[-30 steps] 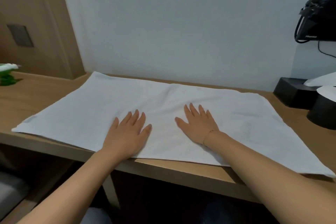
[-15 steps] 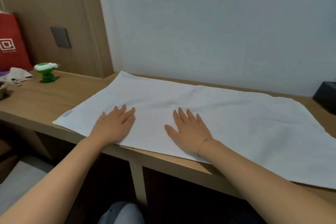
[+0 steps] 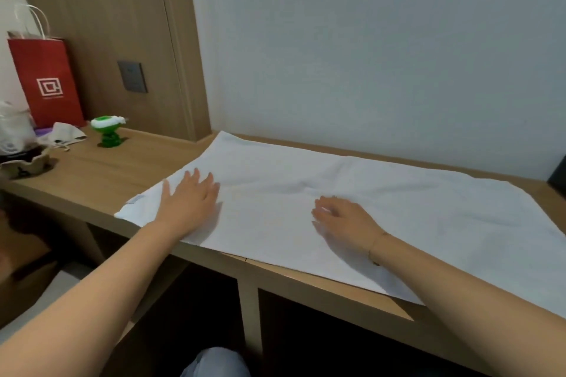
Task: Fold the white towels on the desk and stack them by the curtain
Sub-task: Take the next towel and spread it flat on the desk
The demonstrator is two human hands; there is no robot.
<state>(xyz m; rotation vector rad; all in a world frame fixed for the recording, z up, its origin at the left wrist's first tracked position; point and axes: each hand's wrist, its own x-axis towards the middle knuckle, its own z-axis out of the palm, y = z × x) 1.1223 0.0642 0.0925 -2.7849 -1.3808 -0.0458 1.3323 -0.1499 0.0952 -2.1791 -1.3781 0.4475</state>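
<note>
A white towel lies spread flat across the wooden desk, its long side running left to right. My left hand presses flat on the towel near its left end, fingers straight and spread. My right hand rests on the towel's middle near the front edge, fingers slightly bent and blurred. Neither hand holds any cloth. A small label shows at the towel's front left corner. No curtain is in view.
At the desk's left end stand a red paper bag, a green toy, a crumpled cloth and a small basket. A dark object sits at the far right edge. A wooden panel and a grey wall rise behind.
My left hand has slid left along the towel toward its left end. My right hand has stayed near the middle, its fingers now bent. The view has turned left.
</note>
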